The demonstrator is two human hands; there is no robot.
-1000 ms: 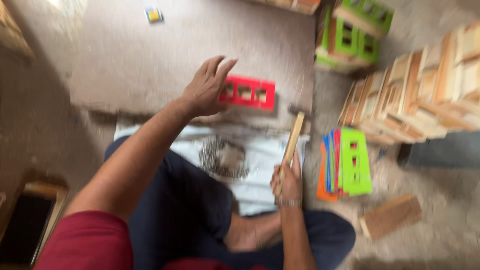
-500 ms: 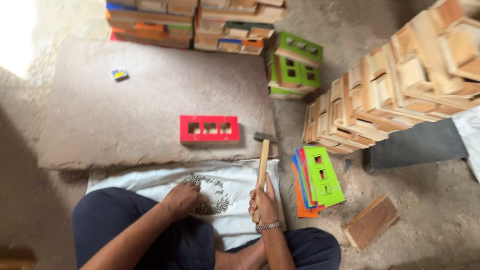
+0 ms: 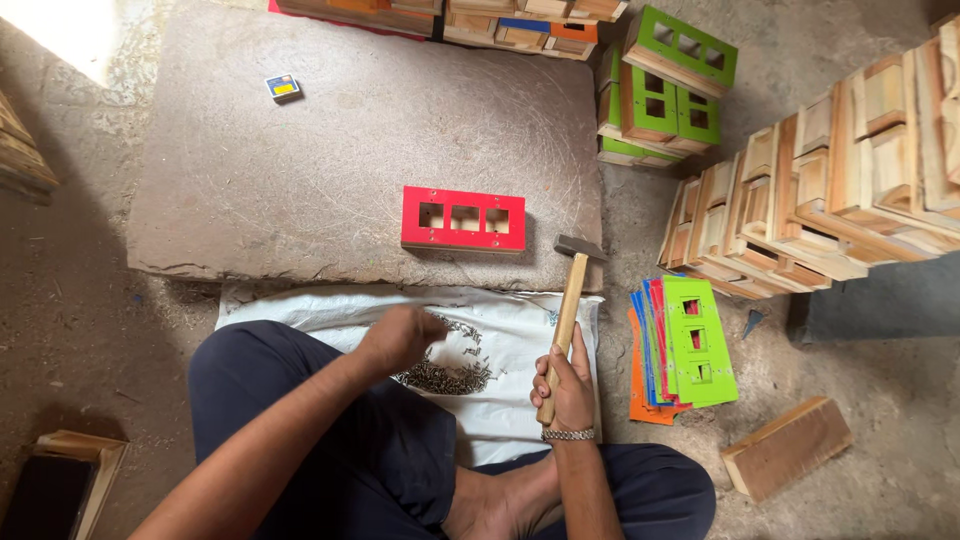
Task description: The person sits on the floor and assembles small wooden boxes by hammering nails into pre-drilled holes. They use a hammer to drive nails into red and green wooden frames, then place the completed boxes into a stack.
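Down on the floor, the person sits cross-legged with a white woven sack [image 3: 520, 400] spread in front of the knees. The left hand [image 3: 400, 338] hangs low over a heap of small dark metal nails [image 3: 445, 375] lying on that sack; its fingers are curled together and bunched at the tips, touching the heap's near edge, though whether any nail is actually pinched between them cannot be told from this angle. The right hand [image 3: 568, 385] is wrapped in a closed fist around the lower end of a wooden-handled hammer with a dark steel head [image 3: 567, 310], held nearly upright, the head resting at the front edge of a flat grey stone slab [image 3: 300, 150]. A metal bracelet sits on that wrist.

On the slab, just beyond the hammer head, lies a red rectangular wooden box face with three square cut-outs [image 3: 463, 219], flat and apart from both hands. A small blue and yellow matchbox [image 3: 283, 87] lies far back on the slab. To the right of the sack is a fanned pile of thin coloured panels, green on top over red, blue and orange [image 3: 680, 345], and beyond it rows of bare wooden boxes [image 3: 830, 190] and finished green boxes [image 3: 665, 95]. A loose wooden block [image 3: 787, 447] lies near the right knee.
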